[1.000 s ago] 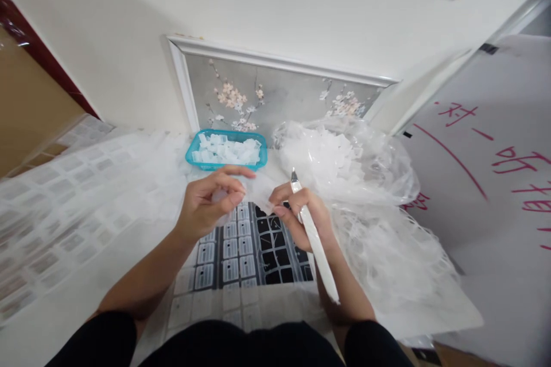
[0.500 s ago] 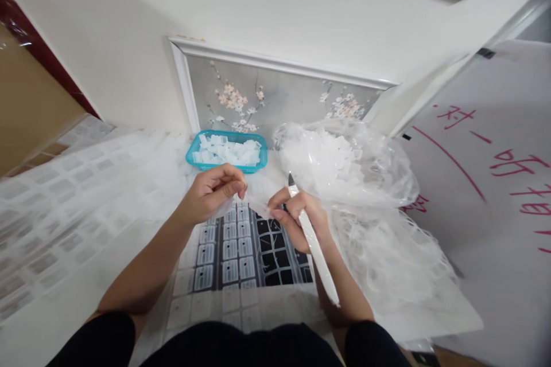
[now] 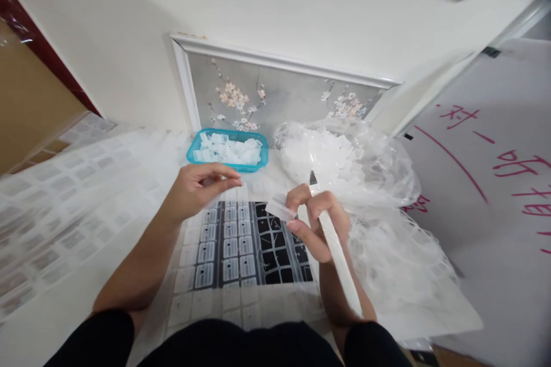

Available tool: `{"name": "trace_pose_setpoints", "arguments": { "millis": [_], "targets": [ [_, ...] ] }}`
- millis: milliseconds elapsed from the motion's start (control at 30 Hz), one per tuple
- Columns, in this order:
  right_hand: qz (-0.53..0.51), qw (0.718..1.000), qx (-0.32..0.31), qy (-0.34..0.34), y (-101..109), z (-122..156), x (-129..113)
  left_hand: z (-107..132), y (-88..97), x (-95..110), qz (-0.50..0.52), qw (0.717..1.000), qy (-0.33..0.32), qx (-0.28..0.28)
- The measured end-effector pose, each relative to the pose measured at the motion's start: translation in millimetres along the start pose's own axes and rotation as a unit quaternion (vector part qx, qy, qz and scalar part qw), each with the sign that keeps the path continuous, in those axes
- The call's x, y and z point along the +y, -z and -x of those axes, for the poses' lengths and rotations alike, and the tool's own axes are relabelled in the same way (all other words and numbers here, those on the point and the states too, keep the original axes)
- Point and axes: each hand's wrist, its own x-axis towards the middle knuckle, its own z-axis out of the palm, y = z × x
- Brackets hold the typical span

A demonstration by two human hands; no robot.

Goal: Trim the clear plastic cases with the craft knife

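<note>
My right hand point(image 3: 321, 221) grips a craft knife point(image 3: 340, 264) with a long white handle, its dark slanted blade pointing away from me. Between the thumb and forefinger of that same hand is a small translucent plastic piece point(image 3: 279, 209). My left hand point(image 3: 196, 190) hovers over the far left part of a sheet of clear plastic pieces point(image 3: 230, 249), its thumb and forefinger stretched out with a narrow gap at the tips. I see nothing held there. On the sheet's right part, black rounded squares point(image 3: 275, 258) show in rows.
A blue tray point(image 3: 189, 156) of small translucent pieces stands against the wall. To its right lies a clear bag point(image 3: 379, 166) of white pieces, with a heap of cut film scraps point(image 3: 400, 264) nearer me. Layered plastic sheets point(image 3: 73, 206) cover the left. A whiteboard point(image 3: 486, 241) with red writing leans at right.
My hands have moved apart. My right hand has shifted right with the knife and the translucent piece; my left hand has moved slightly left and its pinch has loosened.
</note>
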Motion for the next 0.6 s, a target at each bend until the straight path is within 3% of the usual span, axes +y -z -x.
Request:
{"name": "trace_pose_setpoints", "arguments": {
  "millis": [167, 267, 433, 600],
  "targets": [
    [0.065, 0.995, -0.036, 0.064, -0.2, -2.7, 3.2, 14.7, -18.6, 21.3, -0.032, 0.996, -0.079, -0.034],
    [0.096, 0.988, -0.062, 0.099, 0.8, -3.4, 4.3, 19.4, -23.5, 27.2, -0.037, 0.995, -0.084, -0.03],
    [0.132, 0.977, -0.084, 0.146, 4.2, -4.5, 8.1, 18.8, -24.1, 31.3, -0.026, 0.998, 0.001, -0.054],
    [0.15, 0.973, -0.078, 0.157, 5.0, -6.4, 14.0, 13.4, -26.1, 27.6, 0.092, 0.991, 0.091, -0.03]
  ]
}}
